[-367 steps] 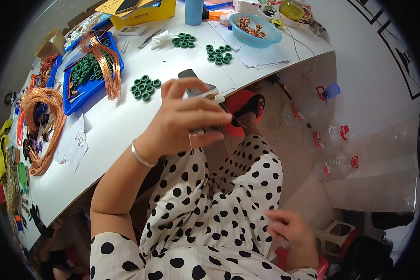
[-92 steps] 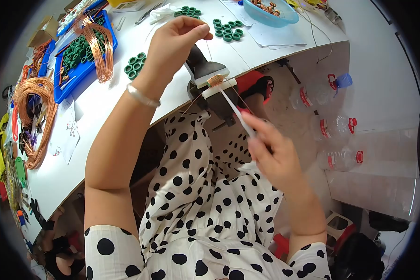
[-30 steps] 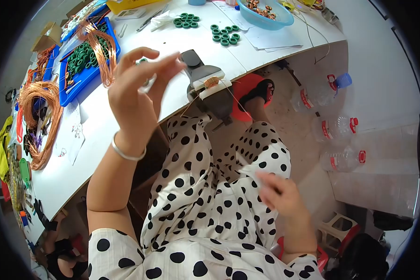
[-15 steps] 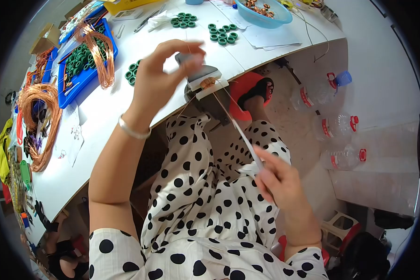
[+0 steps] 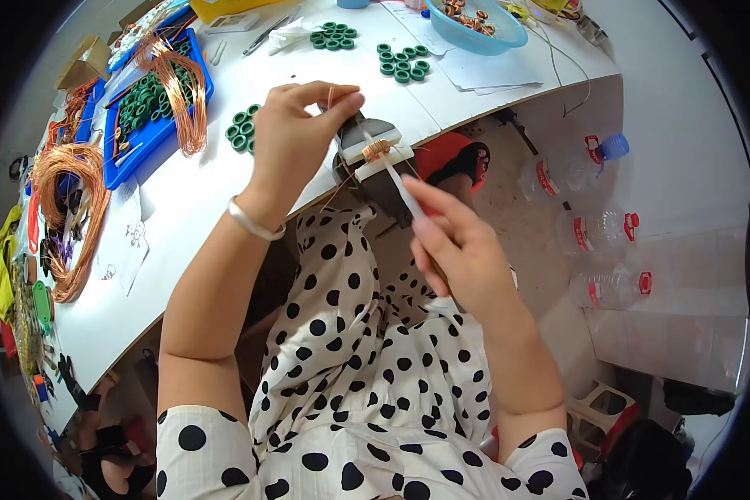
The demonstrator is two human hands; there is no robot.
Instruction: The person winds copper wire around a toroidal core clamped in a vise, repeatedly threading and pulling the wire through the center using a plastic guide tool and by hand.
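Note:
A small copper-wound ring (image 5: 377, 150) sits clamped between the pale jaws of a dark bench vise (image 5: 381, 193) at the table's edge. My right hand (image 5: 457, 250) grips a thin hook-like tool with a white handle (image 5: 407, 198); its slender shaft reaches through the ring, and its tip is hard to make out. Beyond the vise, my left hand (image 5: 302, 129) pinches a thin copper wire (image 5: 332, 97) with thumb and fingertips. Loose wire ends stick out on both sides of the ring.
Green rings (image 5: 241, 129) lie in groups on the white table (image 5: 192, 218). At left are a blue tray (image 5: 118, 172) and copper wire bundles (image 5: 92, 250). A light-blue bowl (image 5: 475, 37) holds copper-wound rings. Plastic bottles (image 5: 610, 287) stand on the floor at right.
My right hand has moved up and forward toward the vise, taking the tool deeper through the ring. My left hand's fingers have closed together near the vise.

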